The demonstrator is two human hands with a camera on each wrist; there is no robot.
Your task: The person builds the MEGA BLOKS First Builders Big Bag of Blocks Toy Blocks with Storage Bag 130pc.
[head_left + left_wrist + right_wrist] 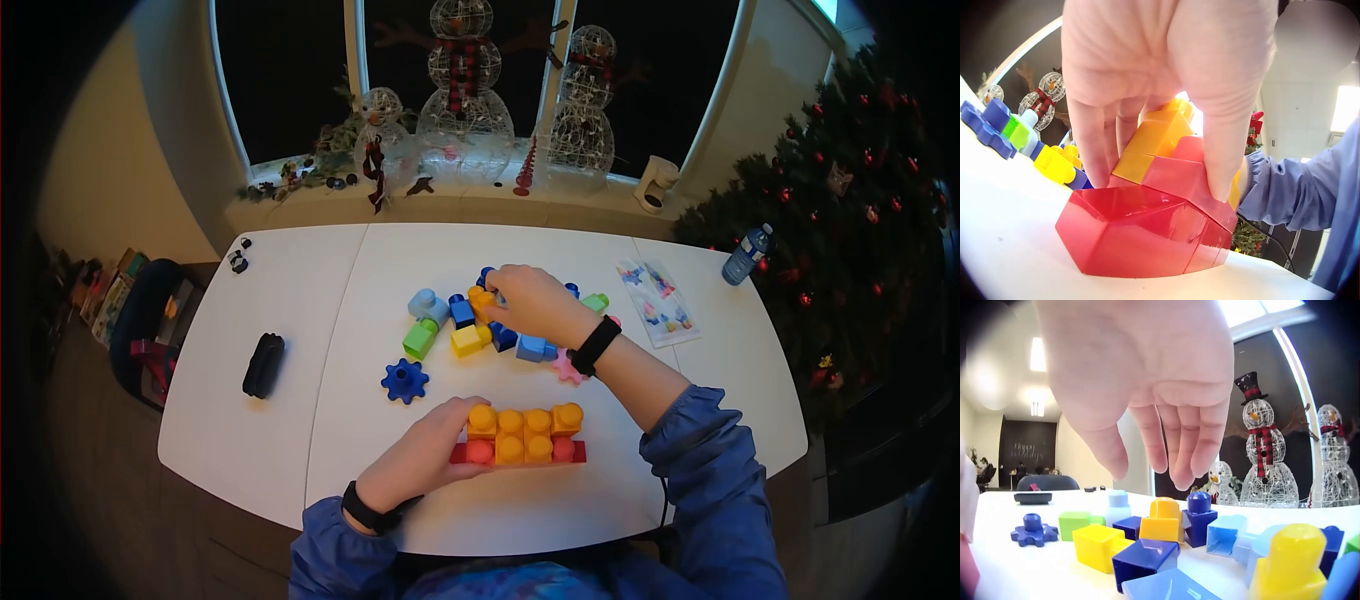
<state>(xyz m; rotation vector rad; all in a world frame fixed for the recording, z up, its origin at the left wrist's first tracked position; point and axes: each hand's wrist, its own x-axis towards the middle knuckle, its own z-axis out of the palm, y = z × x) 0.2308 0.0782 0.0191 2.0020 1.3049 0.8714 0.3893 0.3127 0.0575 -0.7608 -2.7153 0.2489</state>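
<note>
My left hand (432,448) grips a build of toy blocks (524,440) near the table's front edge. Orange blocks (1155,137) sit on top of it, above a red base (1141,231) with slanted faces. Thumb and fingers lie on opposite sides of the build. My right hand (545,305) is over the loose blocks at the middle of the table, with its fingers (1182,469) pointing down and nothing between them. Right below those fingertips stands a loose orange block (1161,529), beside a dark blue block (1199,519) and a yellow block (1099,548).
Around the pile lie a blue gear piece (404,381), a green block (420,340) and a pink gear piece (568,366). A sticker sheet (660,302) and a water bottle (747,255) are at the right. A black case (264,366) lies on the left.
</note>
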